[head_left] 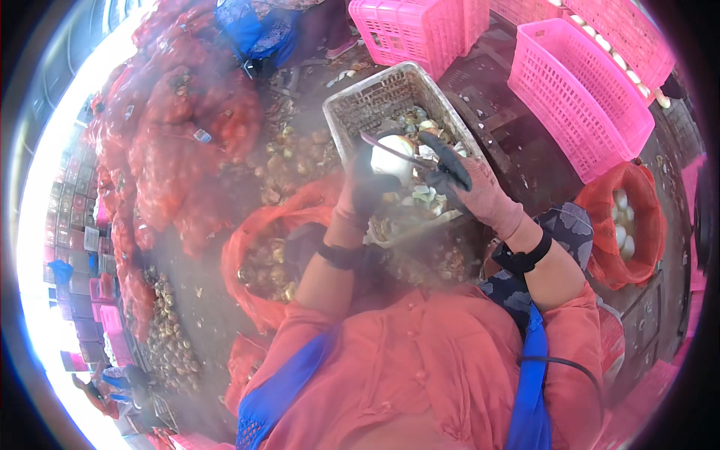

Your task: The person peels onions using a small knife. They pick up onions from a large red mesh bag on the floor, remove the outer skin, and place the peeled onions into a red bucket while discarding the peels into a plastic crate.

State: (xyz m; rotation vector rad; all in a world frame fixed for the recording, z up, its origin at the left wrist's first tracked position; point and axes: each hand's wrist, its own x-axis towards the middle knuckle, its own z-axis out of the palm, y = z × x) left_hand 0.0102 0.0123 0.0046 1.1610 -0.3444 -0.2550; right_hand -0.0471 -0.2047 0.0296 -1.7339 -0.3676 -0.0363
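Over a dirty pale crate (352,120), both of my gloved hands work close together. My left hand (367,187), in a pink glove with dark fingers, is closed around a white peeled onion (391,160). A thin knife (394,154) lies across the onion's face, its handle end hidden in my right hand (471,186), which is gloved alike and closed. Onion skins and trimmings (426,196) fill the crate below. Beside my left forearm, an open red mesh bag (238,247) holds unpeeled onions (266,259).
Full red mesh sacks (180,142) pile up at the left, with loose onions (169,330) nearby. Pink crates (577,97) stand at the far right and far middle (409,34). Another red mesh bag (592,199) holds white onions (622,225). Part of a person (274,30) shows at the top.
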